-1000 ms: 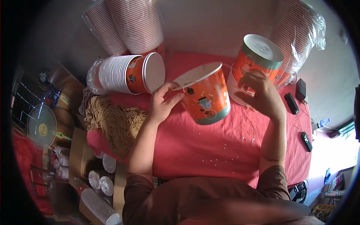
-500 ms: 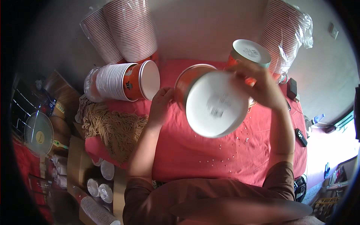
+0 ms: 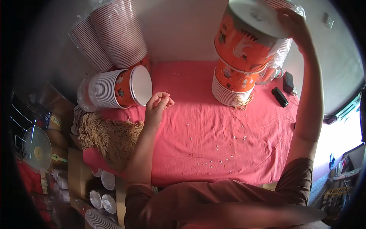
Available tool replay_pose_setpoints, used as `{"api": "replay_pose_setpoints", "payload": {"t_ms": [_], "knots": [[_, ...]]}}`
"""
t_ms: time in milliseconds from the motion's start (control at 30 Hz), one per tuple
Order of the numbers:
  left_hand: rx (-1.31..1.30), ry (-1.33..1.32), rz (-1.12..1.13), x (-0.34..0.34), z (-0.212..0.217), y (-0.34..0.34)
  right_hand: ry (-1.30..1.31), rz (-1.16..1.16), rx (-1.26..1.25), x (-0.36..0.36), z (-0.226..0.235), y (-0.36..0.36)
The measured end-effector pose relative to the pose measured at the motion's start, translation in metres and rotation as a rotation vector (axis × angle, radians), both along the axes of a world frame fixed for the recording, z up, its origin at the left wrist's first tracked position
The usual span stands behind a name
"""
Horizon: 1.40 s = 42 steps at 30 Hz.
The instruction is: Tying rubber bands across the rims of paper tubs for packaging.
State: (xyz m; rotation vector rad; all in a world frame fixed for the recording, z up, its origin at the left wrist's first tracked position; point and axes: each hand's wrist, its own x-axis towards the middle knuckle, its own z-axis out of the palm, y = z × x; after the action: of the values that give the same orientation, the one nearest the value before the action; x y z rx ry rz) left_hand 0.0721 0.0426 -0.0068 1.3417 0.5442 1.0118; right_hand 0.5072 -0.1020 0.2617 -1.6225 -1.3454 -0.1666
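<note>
High at the right, my right hand (image 3: 294, 27) grips an upside-down orange paper bucket (image 3: 244, 44) by the edge of its white base. The bucket's open end is over the top of a stack of inverted paper buckets (image 3: 233, 86), whose white rims are layered below. How far it is seated on them I cannot tell. My left hand (image 3: 157, 106) is raised over the cloth with nothing in it, fingers loosely bent and apart. Just left of it lies a sideways stack of nested paper buckets (image 3: 103, 89), its nearest white base facing right.
Plastic-wrapped bucket stacks (image 3: 118, 34) lean on the wall. Tan rubber bands (image 3: 244, 101) lie by the inverted stack. Small white bits dot the red cloth (image 3: 183, 152). A tan fringed cloth (image 3: 110, 133), black devices (image 3: 280, 97) and a cardboard box (image 3: 75, 168) are around the edges.
My right hand has carried the bucket up and to the right, over the inverted stack. My left hand has come away from the buckets, its fingers now free.
</note>
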Motion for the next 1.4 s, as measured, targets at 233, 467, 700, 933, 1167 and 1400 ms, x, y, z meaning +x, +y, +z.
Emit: {"api": "replay_pose_setpoints", "payload": {"t_ms": [233, 467, 700, 933, 1167, 1400], "knots": [[0.05, -0.003, 0.002, 0.001, -0.007, 0.003, 0.004, -0.078, -0.219, -0.013, -0.033, 0.031], [0.076, -0.008, 0.006, 0.001, -0.009, 0.002, 0.062, -0.049, -0.322, 0.009, -0.074, 0.045], [0.08, 0.036, 0.02, -0.001, -0.01, 0.002, 0.076, -0.105, -0.495, 0.004, -0.086, 0.047], [0.107, 0.049, 0.019, 0.002, -0.01, 0.002, 0.047, -0.12, -0.483, 0.006, -0.097, 0.043], [0.454, 0.147, 0.308, -0.005, 0.0, -0.002, 0.042, -0.114, -0.515, -0.009, -0.097, 0.043], [1.107, 0.632, 0.952, -0.053, 0.041, 0.02, 0.115, -0.147, -0.437, 0.002, -0.109, 0.035]]}}
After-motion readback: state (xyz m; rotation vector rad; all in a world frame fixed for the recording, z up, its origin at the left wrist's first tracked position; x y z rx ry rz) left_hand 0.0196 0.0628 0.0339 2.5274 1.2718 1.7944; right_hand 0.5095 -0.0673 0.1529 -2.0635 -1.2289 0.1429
